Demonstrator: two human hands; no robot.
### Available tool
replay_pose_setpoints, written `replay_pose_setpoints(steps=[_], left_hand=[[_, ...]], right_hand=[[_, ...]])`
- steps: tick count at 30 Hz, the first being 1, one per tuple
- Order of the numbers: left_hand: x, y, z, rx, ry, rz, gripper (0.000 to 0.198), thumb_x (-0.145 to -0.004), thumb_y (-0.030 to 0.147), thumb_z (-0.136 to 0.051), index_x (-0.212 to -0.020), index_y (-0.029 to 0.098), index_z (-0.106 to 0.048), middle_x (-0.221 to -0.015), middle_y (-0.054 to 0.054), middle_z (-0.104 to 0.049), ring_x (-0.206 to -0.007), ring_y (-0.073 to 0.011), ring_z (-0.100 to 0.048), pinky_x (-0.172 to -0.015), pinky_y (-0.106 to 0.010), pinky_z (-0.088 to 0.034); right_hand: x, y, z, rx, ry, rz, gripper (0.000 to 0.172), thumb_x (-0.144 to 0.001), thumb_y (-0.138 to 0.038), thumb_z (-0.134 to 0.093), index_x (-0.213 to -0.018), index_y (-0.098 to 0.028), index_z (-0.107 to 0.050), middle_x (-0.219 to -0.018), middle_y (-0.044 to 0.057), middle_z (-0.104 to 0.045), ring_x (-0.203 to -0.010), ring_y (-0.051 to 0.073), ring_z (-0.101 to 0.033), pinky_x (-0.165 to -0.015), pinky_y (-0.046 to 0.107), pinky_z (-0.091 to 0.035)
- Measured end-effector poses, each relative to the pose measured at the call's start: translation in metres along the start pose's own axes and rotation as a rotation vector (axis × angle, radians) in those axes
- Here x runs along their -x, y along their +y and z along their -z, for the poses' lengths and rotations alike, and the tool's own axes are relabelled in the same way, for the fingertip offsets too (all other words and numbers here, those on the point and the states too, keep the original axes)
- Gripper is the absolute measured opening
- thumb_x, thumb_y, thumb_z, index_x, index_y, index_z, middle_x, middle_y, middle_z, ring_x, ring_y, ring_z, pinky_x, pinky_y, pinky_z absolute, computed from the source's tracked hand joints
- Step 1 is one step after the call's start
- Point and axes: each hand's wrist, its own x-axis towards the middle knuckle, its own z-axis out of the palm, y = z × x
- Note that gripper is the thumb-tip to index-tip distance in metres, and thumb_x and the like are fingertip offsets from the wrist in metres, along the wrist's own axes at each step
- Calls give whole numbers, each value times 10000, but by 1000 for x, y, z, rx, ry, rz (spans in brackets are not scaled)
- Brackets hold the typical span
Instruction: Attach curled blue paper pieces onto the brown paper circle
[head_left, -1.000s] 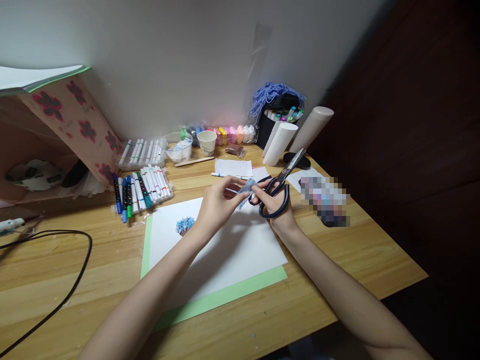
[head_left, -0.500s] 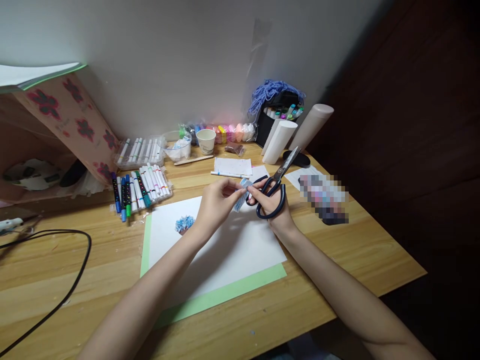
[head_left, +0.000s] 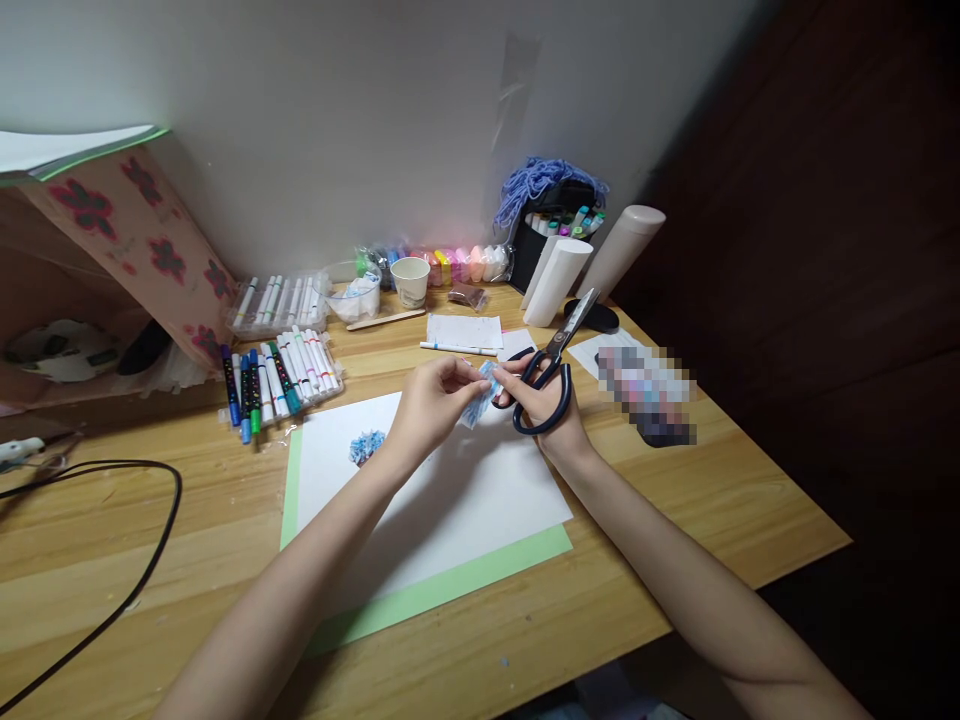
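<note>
My left hand (head_left: 437,400) pinches a small blue-and-white piece of thin paper or tissue (head_left: 478,403) between thumb and fingers. Hooked on my right hand (head_left: 551,410) is a pair of scissors (head_left: 557,352) with black handles, blades pointing up and away to the right. The right thumb and fingertips also touch the blue-and-white piece. Both hands hover above a white sheet of paper (head_left: 450,530), which lies on a green sheet (head_left: 442,591). On the white sheet, left of my left wrist, is a crumpled blue clump (head_left: 367,447), partly hidden by my arm.
Several markers (head_left: 285,375) lie at the left. Behind stand a clear bowl (head_left: 355,298), a paper cup (head_left: 410,283), colourful clay packs (head_left: 450,265), a black pen holder (head_left: 532,250) and white cylinders (head_left: 559,283). A black cable (head_left: 176,490) curves across the table's left side.
The blue-and-white piece has tilted and shifted slightly between my fingers. My hands and the scissors stay in nearly the same place.
</note>
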Motion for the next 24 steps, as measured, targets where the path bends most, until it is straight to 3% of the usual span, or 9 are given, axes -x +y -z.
replay_pose_setpoints(steps=[6,11,18,24], left_hand=[[-2,-5,2,-58,-50,8,283,-719,314,-670,-936,150,-589,-709,-17,-629,-630,-130,-582,-557,-220,-433],[-1,-1,4,-144,-182,112,275,-730,389,-652,-643,134,-595,-627,-30,-620,-580,-128,-552,-534,-223,-396],[-4,12,13,119,-12,202,295,-672,385,-714,-781,117,-658,-727,-47,-666,-686,-136,-606,-664,-240,-458],[-5,11,13,323,75,233,377,-597,445,-758,-740,114,-647,-719,-31,-655,-686,-116,-590,-727,-255,-474]], right_hand=[[0,-8,1,18,12,-5,265,-647,-360,-754,-694,-178,-567,-604,-14,-640,-454,107,-579,-472,237,-494],[1,-9,1,-19,40,-15,277,-638,-347,-762,-697,-190,-541,-579,-28,-616,-466,114,-582,-478,241,-500],[2,-3,0,-63,35,-33,309,-625,-335,-778,-727,-179,-532,-659,-31,-616,-453,92,-583,-463,224,-494],[14,5,-15,-129,-54,-146,402,-560,-380,-807,-721,-182,-496,-620,-55,-593,-393,90,-573,-409,216,-483]])
